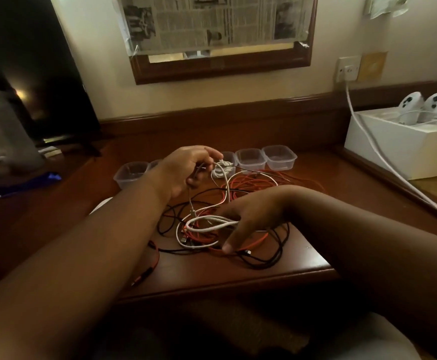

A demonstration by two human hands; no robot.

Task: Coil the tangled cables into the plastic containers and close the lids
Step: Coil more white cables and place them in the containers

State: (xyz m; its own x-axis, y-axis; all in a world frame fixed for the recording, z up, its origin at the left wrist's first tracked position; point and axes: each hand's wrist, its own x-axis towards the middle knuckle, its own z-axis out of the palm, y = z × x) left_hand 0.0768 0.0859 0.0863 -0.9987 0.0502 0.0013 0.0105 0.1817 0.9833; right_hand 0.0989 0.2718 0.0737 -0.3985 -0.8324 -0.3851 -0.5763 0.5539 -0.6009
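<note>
My left hand (pixel 183 172) and right hand (pixel 248 216) are bare, no rings or watch; both forearms are uncovered over the wooden desk (pixel 238 271), no sleeves showing.

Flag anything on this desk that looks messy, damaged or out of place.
The tangle of cables, white, orange and black, is still knotted across the desk, and one orange cable trails over the front edge. The left hand and right hand each hold a white cable. No damage shows.

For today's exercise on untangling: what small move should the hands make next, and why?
Probably lift the thin white cable free of the pile: the left hand pinches one end, the right hand grips its loop, yet orange cables and black cables cross it.
</note>
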